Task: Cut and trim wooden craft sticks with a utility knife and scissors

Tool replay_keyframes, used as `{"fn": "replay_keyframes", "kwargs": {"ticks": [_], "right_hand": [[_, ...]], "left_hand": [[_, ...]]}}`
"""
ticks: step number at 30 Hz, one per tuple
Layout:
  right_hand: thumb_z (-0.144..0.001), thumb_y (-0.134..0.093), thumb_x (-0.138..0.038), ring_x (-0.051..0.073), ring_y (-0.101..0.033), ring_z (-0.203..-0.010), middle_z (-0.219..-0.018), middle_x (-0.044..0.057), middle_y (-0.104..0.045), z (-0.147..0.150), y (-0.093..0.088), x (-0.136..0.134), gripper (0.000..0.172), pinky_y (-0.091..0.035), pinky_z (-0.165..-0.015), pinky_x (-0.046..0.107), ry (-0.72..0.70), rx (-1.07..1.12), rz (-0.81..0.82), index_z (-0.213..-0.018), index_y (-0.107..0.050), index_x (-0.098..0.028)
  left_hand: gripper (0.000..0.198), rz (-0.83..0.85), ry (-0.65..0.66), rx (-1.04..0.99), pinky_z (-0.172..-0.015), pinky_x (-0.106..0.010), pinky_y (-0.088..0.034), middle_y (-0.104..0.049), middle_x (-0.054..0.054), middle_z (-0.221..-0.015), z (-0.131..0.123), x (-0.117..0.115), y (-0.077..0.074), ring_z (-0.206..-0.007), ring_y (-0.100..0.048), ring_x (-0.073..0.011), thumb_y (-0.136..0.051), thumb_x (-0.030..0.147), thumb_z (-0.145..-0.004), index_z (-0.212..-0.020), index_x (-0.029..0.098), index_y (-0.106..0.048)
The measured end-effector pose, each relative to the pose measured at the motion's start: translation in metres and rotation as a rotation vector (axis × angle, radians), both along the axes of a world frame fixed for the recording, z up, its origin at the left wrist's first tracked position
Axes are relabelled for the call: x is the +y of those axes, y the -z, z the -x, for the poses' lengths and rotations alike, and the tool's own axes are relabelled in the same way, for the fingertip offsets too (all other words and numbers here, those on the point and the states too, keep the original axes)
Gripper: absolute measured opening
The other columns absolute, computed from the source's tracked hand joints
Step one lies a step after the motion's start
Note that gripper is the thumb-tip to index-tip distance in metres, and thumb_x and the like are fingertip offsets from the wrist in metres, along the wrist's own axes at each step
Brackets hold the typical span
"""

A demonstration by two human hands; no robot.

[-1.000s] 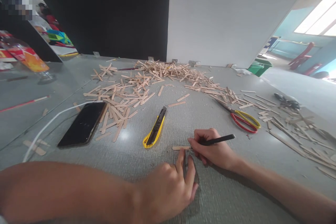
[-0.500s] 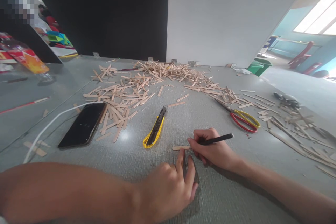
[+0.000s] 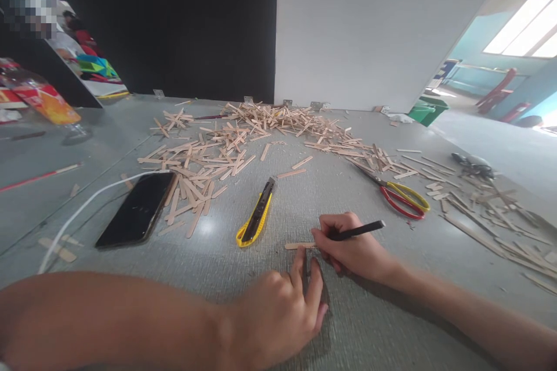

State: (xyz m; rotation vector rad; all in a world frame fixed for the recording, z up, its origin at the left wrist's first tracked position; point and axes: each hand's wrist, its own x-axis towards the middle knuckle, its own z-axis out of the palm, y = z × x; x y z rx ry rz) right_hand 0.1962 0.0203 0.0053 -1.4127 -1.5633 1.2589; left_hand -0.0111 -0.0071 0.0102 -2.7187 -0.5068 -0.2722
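Observation:
My right hand (image 3: 354, 246) is closed round a black pen (image 3: 359, 231), its lower end hidden by the fingers at the right part of a small wooden stick (image 3: 296, 246). The stick lies flat on the grey table (image 3: 209, 269). My left hand (image 3: 287, 307) has its fingers apart, with a fingertip touching the stick's near edge and nothing held. Up and to the left of the stick, a yellow and black utility knife (image 3: 256, 214) rests on the table. Scissors (image 3: 404, 197) with red and yellow handles lie beyond my right hand.
Piles of wooden sticks (image 3: 278, 120) spread along the back. At left are a phone (image 3: 137, 208) with a white cable (image 3: 78, 214) and a bottle (image 3: 47, 104). Thin strips (image 3: 491, 237) lie at right. A black and white panel (image 3: 348, 29) stands behind.

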Motion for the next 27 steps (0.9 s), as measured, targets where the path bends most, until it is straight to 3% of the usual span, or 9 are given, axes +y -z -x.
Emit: {"fn": "replay_keyframes", "kwargs": {"ticks": [8, 14, 20, 27], "right_hand": [[-0.093, -0.067, -0.036, 0.008, -0.050, -0.032, -0.047, -0.006, -0.056, 0.0009, 0.0011, -0.0007, 0.037, -0.036, -0.030, 0.015, 0.026, 0.024, 0.023, -0.064, -0.048, -0.023], [-0.093, -0.070, -0.037, 0.007, -0.051, -0.033, -0.049, -0.005, -0.058, 0.0027, 0.0046, 0.0005, 0.038, -0.034, -0.032, 0.015, 0.002, 0.034, -0.001, -0.065, -0.050, -0.022], [-0.094, -0.068, -0.040, 0.007, -0.049, -0.032, -0.049, -0.005, -0.057, 0.0020, 0.0079, 0.0024, 0.040, -0.034, -0.030, 0.015, 0.010, 0.045, 0.024, -0.064, -0.050, -0.022], [-0.095, -0.065, -0.041, 0.007, -0.050, -0.033, -0.049, -0.005, -0.057, 0.0025, 0.0079, 0.0009, 0.040, -0.033, -0.031, 0.016, 0.000, 0.033, 0.006, -0.064, -0.048, -0.023]], "left_hand": [[0.054, 0.014, -0.003, 0.003, -0.042, -0.033, -0.060, -0.072, -0.036, -0.122, -0.0014, -0.0003, -0.0027, -0.073, -0.082, -0.0334, -0.070, 0.040, -0.096, -0.126, -0.005, -0.072], [0.054, 0.022, -0.002, 0.038, -0.044, -0.033, -0.061, -0.070, -0.037, -0.124, -0.0013, 0.0003, -0.0016, -0.081, -0.082, -0.0354, -0.063, 0.038, -0.100, -0.129, -0.007, -0.069], [0.053, -0.003, -0.001, 0.018, -0.039, -0.033, -0.057, -0.071, -0.037, -0.121, -0.0014, -0.0017, -0.0022, -0.067, -0.081, -0.0335, -0.064, 0.039, -0.099, -0.127, -0.006, -0.071], [0.055, 0.024, -0.021, 0.018, -0.043, -0.033, -0.060, -0.071, -0.037, -0.121, -0.0023, -0.0024, -0.0013, -0.074, -0.082, -0.0344, -0.067, 0.040, -0.098, -0.128, -0.006, -0.070]]}}
